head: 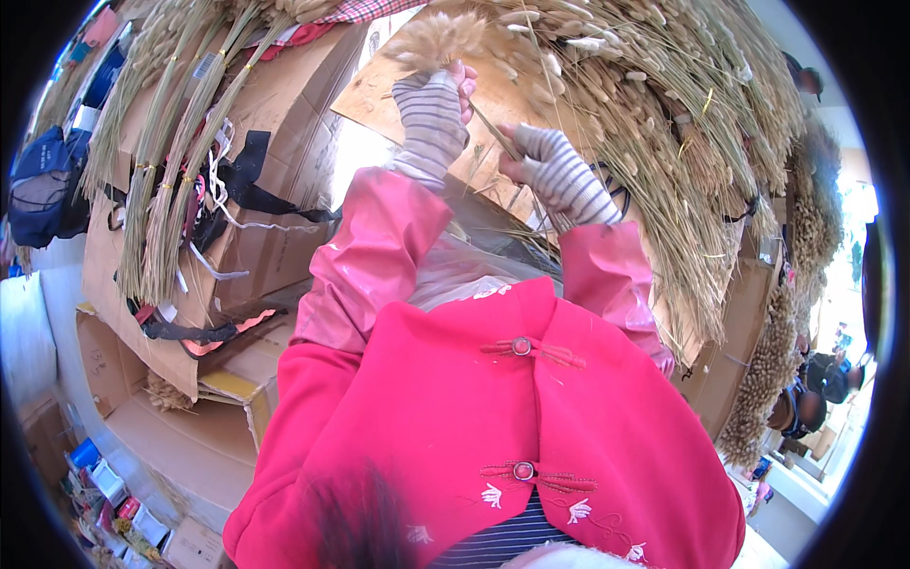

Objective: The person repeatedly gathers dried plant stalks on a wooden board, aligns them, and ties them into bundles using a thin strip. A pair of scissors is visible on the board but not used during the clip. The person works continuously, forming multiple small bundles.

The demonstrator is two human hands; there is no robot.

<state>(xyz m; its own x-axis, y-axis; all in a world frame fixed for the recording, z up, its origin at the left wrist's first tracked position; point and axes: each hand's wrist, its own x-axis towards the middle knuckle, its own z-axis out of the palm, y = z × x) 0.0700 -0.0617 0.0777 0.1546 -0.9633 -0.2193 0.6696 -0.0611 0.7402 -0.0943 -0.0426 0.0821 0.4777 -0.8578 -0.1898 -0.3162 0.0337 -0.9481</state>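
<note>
My left hand (432,117), in a striped fingerless glove, is closed around a small bunch of dried bunny-tail grass (442,39). Its fluffy heads fan out beyond the fist. Thin stems (489,126) run from that fist towards my right hand (551,167), gloved alike, whose thumb and fingers pinch them lower down. Both hands are above a plywood board (384,89). Just right of them lies a large heap of dried bunny-tail grass (640,135), heads away from me and stems towards me.
Several tied bundles of dried grass (160,163) lie over a cardboard box (284,121) at the left, beside black straps (249,185). Lower left stands an open cardboard box (178,441). A dark blue bag (46,181) is at the far left. People (828,380) are at the far right.
</note>
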